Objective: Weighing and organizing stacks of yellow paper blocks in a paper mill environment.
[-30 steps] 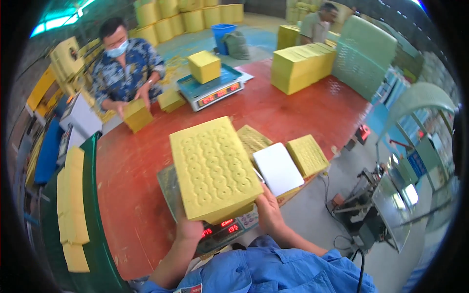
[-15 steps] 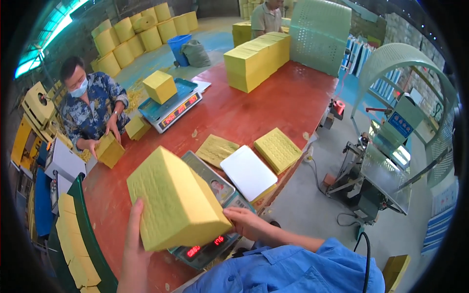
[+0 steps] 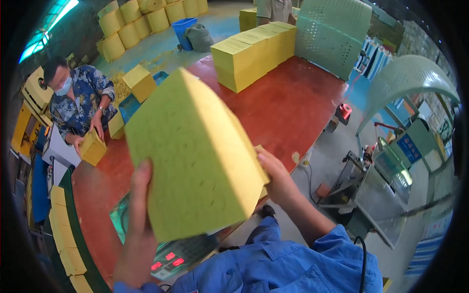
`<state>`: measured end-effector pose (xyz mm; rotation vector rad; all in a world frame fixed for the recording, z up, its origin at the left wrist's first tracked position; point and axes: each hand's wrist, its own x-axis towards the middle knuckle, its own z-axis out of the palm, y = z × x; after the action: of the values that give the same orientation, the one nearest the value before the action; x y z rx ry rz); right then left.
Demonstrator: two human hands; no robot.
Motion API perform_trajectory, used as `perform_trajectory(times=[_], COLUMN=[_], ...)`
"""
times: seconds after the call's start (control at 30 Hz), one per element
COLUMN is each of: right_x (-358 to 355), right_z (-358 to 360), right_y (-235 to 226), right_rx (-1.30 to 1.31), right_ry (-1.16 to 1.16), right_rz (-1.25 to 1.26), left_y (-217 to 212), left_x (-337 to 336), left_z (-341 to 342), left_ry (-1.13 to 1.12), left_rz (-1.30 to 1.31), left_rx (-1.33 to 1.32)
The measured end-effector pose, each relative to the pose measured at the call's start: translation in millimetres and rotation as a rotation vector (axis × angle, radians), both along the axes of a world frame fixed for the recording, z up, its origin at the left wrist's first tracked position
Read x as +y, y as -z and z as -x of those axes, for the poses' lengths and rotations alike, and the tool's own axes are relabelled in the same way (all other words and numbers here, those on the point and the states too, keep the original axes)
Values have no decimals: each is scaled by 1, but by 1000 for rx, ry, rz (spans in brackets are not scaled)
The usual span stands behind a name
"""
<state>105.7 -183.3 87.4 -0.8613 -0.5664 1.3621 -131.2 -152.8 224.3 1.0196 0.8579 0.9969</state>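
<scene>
Between my two hands hangs a thick block of stacked yellow paper (image 3: 181, 156), tilted and raised above the red table. My left hand (image 3: 139, 210) presses its left side, thumb up along the near face. Gripping the right edge of the same stack is my right hand (image 3: 277, 177). Under the block a digital scale (image 3: 188, 251) with red lit figures shows in part. The block hides most of the table's middle, including the things that lay beside the scale.
A long row of yellow paper blocks (image 3: 244, 63) stands on the red table (image 3: 312, 93). At the left a masked co-worker (image 3: 80, 102) handles a smaller yellow paper block (image 3: 93, 148). Beyond that, another block (image 3: 139, 82) rests on a blue scale. A machine (image 3: 386, 190) stands right.
Both my hands have lifted the paper block off the scale area, up and toward the far side, turning it more upright. The scale's red figures have changed. My view has shifted slightly.
</scene>
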Motion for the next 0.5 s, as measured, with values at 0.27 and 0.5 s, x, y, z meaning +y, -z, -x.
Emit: perform_trajectory(times=[0.27,0.5], right_x=[115,206], right_z=[-198,-292], right_y=[89,137], right_rx=[-165,-596], right_ry=[-17,26], right_rz=[96,109], left_y=[88,145], left_x=[113,207], left_z=[-190,-308], left_ry=[152,51], left_rz=[286,196], left_rx=[-175,-105])
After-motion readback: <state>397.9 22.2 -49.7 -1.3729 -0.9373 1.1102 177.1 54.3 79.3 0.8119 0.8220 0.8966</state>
